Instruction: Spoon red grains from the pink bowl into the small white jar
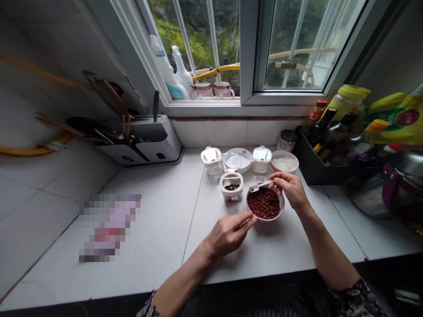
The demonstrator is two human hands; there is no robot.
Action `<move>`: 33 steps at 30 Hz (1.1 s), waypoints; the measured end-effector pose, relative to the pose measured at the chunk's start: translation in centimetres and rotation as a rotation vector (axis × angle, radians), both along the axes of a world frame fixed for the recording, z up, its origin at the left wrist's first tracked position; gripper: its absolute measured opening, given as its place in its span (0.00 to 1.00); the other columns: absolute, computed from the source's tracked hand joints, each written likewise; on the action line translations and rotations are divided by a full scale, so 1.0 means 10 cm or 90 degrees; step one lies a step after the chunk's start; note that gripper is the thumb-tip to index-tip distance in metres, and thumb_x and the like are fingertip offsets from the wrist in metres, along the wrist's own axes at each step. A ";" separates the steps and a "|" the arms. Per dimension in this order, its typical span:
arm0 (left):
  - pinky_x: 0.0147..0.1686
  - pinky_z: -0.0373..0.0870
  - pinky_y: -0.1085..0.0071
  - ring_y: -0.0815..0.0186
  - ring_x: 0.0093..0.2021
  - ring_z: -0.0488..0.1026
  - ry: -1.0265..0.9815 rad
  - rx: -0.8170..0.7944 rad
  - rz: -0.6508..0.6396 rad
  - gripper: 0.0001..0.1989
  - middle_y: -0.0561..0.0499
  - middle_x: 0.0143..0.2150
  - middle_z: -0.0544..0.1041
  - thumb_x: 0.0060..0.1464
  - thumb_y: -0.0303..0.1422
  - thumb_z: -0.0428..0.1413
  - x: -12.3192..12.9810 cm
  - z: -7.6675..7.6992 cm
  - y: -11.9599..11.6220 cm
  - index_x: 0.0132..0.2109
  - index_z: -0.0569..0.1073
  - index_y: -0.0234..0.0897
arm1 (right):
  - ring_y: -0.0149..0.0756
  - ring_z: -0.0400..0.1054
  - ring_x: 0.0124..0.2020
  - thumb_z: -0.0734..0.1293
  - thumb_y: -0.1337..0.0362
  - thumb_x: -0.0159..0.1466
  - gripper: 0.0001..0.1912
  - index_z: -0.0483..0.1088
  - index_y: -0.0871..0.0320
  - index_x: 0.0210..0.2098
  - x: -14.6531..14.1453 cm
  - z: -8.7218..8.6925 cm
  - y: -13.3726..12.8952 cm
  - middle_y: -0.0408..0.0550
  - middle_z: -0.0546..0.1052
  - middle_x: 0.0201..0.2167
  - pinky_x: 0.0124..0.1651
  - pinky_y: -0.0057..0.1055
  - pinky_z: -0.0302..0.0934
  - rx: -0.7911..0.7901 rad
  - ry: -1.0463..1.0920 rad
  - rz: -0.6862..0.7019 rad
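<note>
- White tiled counter [158, 220]: bowl [268, 220] stands upright on it, just right of clear jar [231, 198].
- Left hand [229, 233]: fingers close together, tips at bowl's near-left rim; cannot tell whether gripping.
- Right hand [291, 189]: pinching the handle of the spoon [259, 185].
- Bowl: well filled with dark-red flakes [264, 204].
- Clear jar: dark-red pieces [232, 187] inside.
- Spoon: white, scoop over bowl's far-left edge.

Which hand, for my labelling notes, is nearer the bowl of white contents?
Right: the right hand is in front of the bowl of white contents; the left hand is farther, at the near-left edge of the red-flake bowl.
</note>
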State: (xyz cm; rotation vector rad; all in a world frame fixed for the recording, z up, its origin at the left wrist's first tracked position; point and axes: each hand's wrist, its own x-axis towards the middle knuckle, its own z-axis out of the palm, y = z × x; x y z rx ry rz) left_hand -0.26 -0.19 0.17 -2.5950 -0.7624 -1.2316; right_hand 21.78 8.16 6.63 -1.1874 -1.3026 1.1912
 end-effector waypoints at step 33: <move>0.36 0.80 0.73 0.65 0.40 0.80 0.000 -0.001 -0.005 0.16 0.40 0.46 0.79 0.62 0.20 0.48 -0.01 -0.01 0.01 0.54 0.72 0.30 | 0.35 0.68 0.25 0.59 0.66 0.60 0.10 0.71 0.55 0.28 -0.04 -0.07 -0.12 0.43 0.73 0.20 0.32 0.30 0.61 0.269 -0.367 0.026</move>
